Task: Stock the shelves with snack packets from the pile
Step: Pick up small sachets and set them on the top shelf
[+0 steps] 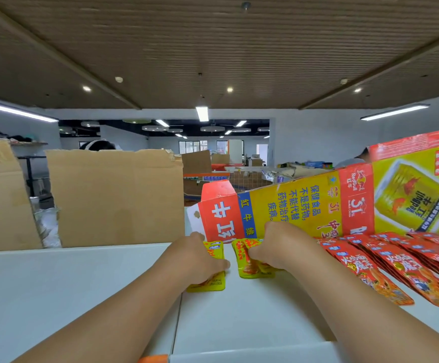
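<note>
Two small stacks of yellow snack packets lie on the white shelf top (56, 284). My left hand (200, 260) lies over the left yellow stack (213, 281), fingers curled round it. My right hand (273, 247) grips the right yellow stack (252, 268), fingers folded over its upper edge. A row of overlapping red snack packets (396, 268) lies on the shelf to the right of my right hand.
A flattened red and yellow drinks carton (344, 203) stands tilted behind the packets. Plain cardboard sheets (113, 195) stand along the shelf's back edge on the left. Beyond them, a room with tables, boxes and a person's head (98, 145).
</note>
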Available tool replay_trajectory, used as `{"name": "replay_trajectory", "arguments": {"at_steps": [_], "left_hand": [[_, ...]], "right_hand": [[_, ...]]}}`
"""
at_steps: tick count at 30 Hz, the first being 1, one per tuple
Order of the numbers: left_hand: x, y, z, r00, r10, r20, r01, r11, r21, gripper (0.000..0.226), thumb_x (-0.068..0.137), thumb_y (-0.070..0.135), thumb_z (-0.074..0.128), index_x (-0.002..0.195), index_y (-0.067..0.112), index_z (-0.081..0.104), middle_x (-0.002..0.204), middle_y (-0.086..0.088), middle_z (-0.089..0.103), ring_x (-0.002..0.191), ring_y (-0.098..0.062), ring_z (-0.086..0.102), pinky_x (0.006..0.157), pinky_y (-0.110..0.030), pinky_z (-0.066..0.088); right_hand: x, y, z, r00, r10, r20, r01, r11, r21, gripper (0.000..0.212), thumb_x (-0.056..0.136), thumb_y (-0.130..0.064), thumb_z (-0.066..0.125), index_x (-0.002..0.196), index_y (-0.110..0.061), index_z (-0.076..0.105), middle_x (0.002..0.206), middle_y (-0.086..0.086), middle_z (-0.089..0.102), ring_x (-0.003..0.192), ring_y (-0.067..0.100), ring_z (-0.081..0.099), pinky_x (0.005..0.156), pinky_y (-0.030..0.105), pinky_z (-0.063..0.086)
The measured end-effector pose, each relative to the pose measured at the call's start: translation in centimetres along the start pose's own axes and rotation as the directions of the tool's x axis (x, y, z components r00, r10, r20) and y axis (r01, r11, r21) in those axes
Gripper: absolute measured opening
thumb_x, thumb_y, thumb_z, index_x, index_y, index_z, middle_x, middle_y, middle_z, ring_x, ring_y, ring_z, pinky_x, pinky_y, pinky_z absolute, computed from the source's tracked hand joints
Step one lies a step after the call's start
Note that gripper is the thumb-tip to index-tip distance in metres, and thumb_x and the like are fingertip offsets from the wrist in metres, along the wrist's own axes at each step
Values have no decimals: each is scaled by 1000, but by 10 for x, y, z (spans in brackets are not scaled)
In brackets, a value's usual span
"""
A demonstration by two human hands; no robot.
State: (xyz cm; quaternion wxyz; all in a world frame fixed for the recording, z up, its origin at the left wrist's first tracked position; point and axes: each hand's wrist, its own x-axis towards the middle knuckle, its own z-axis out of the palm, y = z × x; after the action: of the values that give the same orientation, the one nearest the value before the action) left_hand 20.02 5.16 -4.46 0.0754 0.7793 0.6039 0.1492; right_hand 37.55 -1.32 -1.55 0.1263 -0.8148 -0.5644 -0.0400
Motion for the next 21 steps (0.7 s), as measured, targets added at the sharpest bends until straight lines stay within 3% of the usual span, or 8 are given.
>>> {"name": "replay_trajectory", "arguments": {"at_steps": [5, 8, 13, 17, 21], "left_hand": [[1, -1, 1, 1000, 9, -3, -9, 1000, 2, 78, 74, 77, 67, 130, 27, 46, 122, 3, 59, 98, -17, 55, 75, -29, 46], [1, -2, 1, 1000, 15, -3, -15, 1000, 4, 77, 76, 77, 65, 131, 27, 46, 123, 3, 59, 103, -17, 58, 77, -29, 48], [2, -5, -1, 999, 30, 12, -29, 1000, -12, 74, 79, 75, 64, 133, 27, 47, 123, 3, 60, 104, -18, 59, 85, -30, 52], [2, -6, -2, 999, 37, 24, -37, 999, -17, 73, 80, 74, 64, 134, 28, 46, 117, 4, 58, 99, -17, 57, 77, -29, 49], [2, -6, -3, 999, 48, 21, -47, 999, -24, 74, 79, 73, 65, 135, 29, 45, 121, 3, 59, 99, -17, 56, 78, -29, 49]], "right_hand": [[-1, -6, 12, 1000, 18, -20, -19, 1000, -22, 40, 81, -55, 64, 98, -20, 57, 81, -2, 55, 82, 21, 59, 59, 29, 43], [-2, -11, 15, 1000, 10, -26, -12, 997, -80, 44, 84, -56, 62, 107, -19, 58, 90, 0, 60, 87, 23, 60, 66, 30, 46], [1, -12, 23, 999, 6, -41, -8, 998, -64, 43, 82, -58, 62, 104, -21, 56, 99, 1, 61, 88, 21, 60, 67, 30, 47], [1, -16, 29, 1000, 21, -14, -22, 999, -42, 61, 81, -64, 64, 123, -21, 54, 122, 5, 55, 100, 23, 59, 73, 31, 46], [1, -17, 31, 1000, 13, -15, -14, 999, -33, 68, 80, -67, 64, 127, -21, 52, 125, 5, 52, 110, 24, 59, 75, 31, 42]]}}
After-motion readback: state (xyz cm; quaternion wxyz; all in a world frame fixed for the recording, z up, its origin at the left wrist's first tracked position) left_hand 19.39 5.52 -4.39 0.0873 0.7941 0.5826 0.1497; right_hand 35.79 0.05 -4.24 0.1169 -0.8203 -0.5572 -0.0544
